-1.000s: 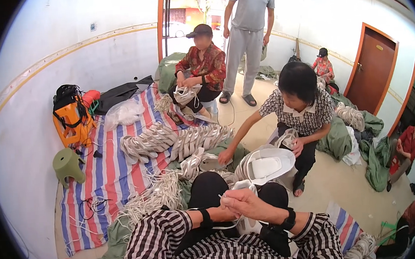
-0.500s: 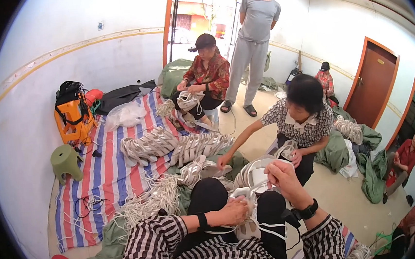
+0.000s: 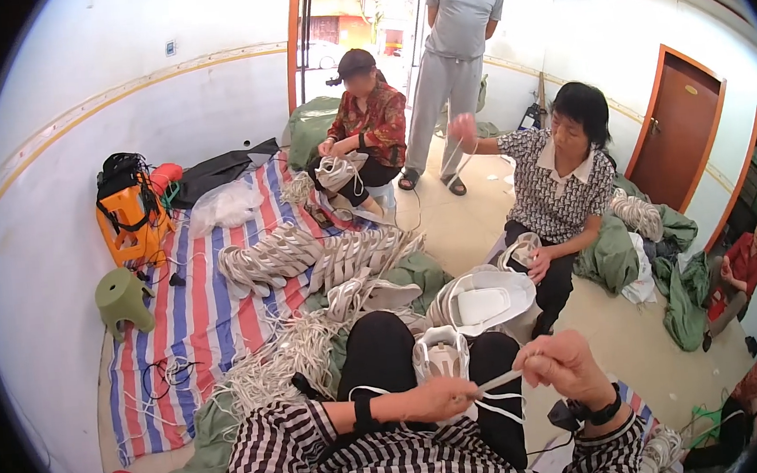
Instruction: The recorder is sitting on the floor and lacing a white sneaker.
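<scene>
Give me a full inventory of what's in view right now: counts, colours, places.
Shoe: one, white, front centre
Lace: at least one, white, right of that
Striped sheet: one, red-white-blue, left floor
Shoe rows: two, whitish, on the sheet
Loose laces: many, off-white, heaped front left
Stool: one, green, left
Strapped item: one, orange, far left
Plastic bag: one, clear, back left
Sacks: several, green, around the floor
Door: one, brown, right wall
Other people: at least five, varied clothing, around the room
Left hand: one, black wristband, gripping lace
Right hand: one, black wristband, gripping lace
</scene>
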